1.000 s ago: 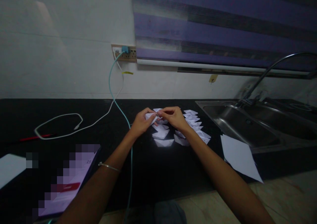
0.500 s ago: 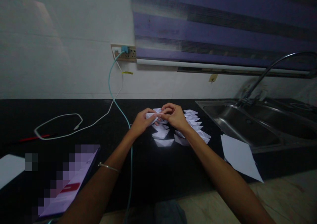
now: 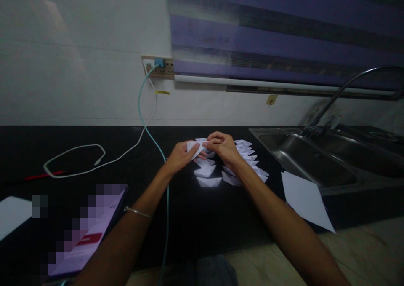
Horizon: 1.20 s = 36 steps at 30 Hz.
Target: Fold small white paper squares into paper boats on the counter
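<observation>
Between my two hands is a small folded piece of white paper, held just above the counter. My left hand grips its left side, thumb across the front. With thumb and fingertips pinched, my right hand holds the paper's right corner. Below and behind the hands lie several white paper boats in a column on the dark counter. A second group of paper boats sits to the right, partly hidden by my right hand and forearm.
A stack of white paper sheets lies at the right by the steel sink. A teal cable crosses the counter left of the boats. A white cable and a purple printed packet lie further left.
The folded paper has turned in my hands, so a broader flat face now shows beneath my left thumb. Both hands stay in nearly the same place.
</observation>
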Motion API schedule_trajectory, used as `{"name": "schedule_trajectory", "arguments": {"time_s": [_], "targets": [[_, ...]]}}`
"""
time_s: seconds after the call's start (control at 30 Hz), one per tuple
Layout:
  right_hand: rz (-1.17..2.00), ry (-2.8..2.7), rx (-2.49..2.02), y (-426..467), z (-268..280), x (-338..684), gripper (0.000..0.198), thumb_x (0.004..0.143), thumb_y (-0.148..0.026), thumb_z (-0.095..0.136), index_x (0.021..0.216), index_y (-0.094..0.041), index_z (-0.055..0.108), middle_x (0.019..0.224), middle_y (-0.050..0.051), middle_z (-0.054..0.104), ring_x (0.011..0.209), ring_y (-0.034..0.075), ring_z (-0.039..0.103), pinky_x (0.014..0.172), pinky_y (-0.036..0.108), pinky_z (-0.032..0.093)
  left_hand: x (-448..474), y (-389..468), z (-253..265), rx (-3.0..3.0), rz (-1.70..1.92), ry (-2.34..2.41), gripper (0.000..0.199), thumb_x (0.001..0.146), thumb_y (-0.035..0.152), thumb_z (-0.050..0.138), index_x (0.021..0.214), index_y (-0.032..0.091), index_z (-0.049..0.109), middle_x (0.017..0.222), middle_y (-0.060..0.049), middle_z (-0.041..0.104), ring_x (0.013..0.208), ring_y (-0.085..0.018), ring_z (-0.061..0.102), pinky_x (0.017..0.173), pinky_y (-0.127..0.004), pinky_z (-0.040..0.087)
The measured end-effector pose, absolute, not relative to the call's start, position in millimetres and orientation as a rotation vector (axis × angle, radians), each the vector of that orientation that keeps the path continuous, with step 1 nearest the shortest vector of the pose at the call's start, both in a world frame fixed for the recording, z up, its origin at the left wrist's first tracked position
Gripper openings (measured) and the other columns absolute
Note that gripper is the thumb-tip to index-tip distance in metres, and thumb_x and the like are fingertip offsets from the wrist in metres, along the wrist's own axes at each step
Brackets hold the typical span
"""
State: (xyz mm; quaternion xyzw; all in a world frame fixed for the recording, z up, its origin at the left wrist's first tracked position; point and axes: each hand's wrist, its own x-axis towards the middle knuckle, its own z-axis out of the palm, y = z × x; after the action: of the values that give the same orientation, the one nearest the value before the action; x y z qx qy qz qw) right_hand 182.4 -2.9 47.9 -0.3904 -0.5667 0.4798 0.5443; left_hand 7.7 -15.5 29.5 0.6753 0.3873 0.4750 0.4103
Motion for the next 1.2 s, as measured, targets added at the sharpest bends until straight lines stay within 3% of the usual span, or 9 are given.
{"name": "schedule_trajectory", "arguments": {"time_s": [0.3,0.5,0.63,0.73,0.93,1.0,1.07,1.13,1.2], "targets": [[1.061,-1.297,-0.950,6.3,44.0,189.4,0.032,0.057,-0.033,0.084,0.075,-0.018,0.062,0.057,-0.004,0.059,0.050,0.009,0.049,0.050,0.024,0.040,8.9,-17.6,33.0,1.776,1.084,0.882,0.054,0.087,0.063,0.052,0.076,0.012,0.066,0.064,-0.009,0.072,0.057,-0.018,0.068,0.054,-0.027,0.052],[1.039,-1.220,-0.930,5.8,47.7,190.8,0.031,0.056,-0.031,0.084,0.073,-0.018,0.061,0.056,-0.004,0.058,0.049,0.009,0.050,0.050,0.025,0.041,7.3,-10.4,21.4,1.606,1.154,0.873,0.045,0.086,0.058,0.058,0.102,0.015,0.061,0.092,-0.008,0.074,0.071,-0.018,0.069,0.059,-0.026,0.054],[1.053,-1.158,-0.896,9.2,47.3,195.1,0.032,0.056,-0.030,0.084,0.074,-0.019,0.061,0.059,-0.003,0.059,0.054,0.011,0.055,0.056,0.027,0.047,0.7,-8.7,18.9,1.737,1.211,1.004,0.038,0.087,0.054,0.057,0.083,0.016,0.062,0.079,-0.003,0.071,0.071,-0.015,0.065,0.062,-0.024,0.050],[1.060,-1.152,-0.925,10.9,46.1,196.5,0.033,0.055,-0.031,0.085,0.074,-0.019,0.060,0.061,-0.002,0.060,0.058,0.013,0.057,0.060,0.030,0.050,-0.6,-9.5,20.1,1.838,1.200,1.022,0.048,0.091,0.056,0.048,0.067,0.016,0.061,0.067,-0.002,0.065,0.063,-0.015,0.060,0.063,-0.025,0.047],[1.070,-1.149,-0.900,9.9,45.2,196.2,0.031,0.057,-0.030,0.083,0.075,-0.019,0.061,0.060,-0.002,0.059,0.058,0.012,0.057,0.061,0.030,0.050,2.5,-8.3,19.3,1.888,1.188,0.972,0.055,0.093,0.059,0.039,0.061,0.018,0.056,0.062,-0.004,0.064,0.062,-0.016,0.060,0.066,-0.028,0.047],[1.026,-1.173,-0.901,10.0,44.8,196.3,0.030,0.058,-0.031,0.082,0.076,-0.019,0.061,0.060,-0.002,0.060,0.056,0.012,0.057,0.059,0.029,0.050,0.3,-8.1,18.5,1.932,1.195,1.041,0.051,0.094,0.056,0.040,0.069,0.017,0.062,0.068,-0.005,0.067,0.067,-0.017,0.061,0.069,-0.029,0.048],[0.949,-1.225,-0.932,10.7,43.9,196.2,0.029,0.060,-0.033,0.081,0.075,-0.019,0.061,0.059,-0.002,0.060,0.054,0.012,0.056,0.056,0.028,0.049,-2.8,-8.7,18.3,1.976,1.256,1.150,0.041,0.092,0.052,0.049,0.099,0.017,0.067,0.087,-0.007,0.070,0.076,-0.019,0.063,0.072,-0.030,0.048],[0.883,-1.302,-0.974,11.6,42.3,195.5,0.026,0.062,-0.033,0.079,0.073,-0.019,0.060,0.057,-0.002,0.060,0.052,0.012,0.056,0.053,0.027,0.047,-4.9,-10.1,18.4,2.026,1.358,1.250,0.060,0.082,0.049,0.065,0.133,0.020,0.053,0.105,-0.009,0.067,0.084,-0.020,0.062,0.075,-0.031,0.048],[0.856,-1.377,-0.998,12.1,40.5,193.8,0.024,0.063,-0.031,0.078,0.073,-0.018,0.060,0.057,-0.002,0.059,0.052,0.013,0.057,0.052,0.026,0.046,-5.0,-12.1,18.6,2.110,1.360,1.287,0.082,0.073,0.046,0.075,0.145,0.023,0.041,0.107,-0.009,0.065,0.083,-0.020,0.061,0.073,-0.030,0.048]]}}
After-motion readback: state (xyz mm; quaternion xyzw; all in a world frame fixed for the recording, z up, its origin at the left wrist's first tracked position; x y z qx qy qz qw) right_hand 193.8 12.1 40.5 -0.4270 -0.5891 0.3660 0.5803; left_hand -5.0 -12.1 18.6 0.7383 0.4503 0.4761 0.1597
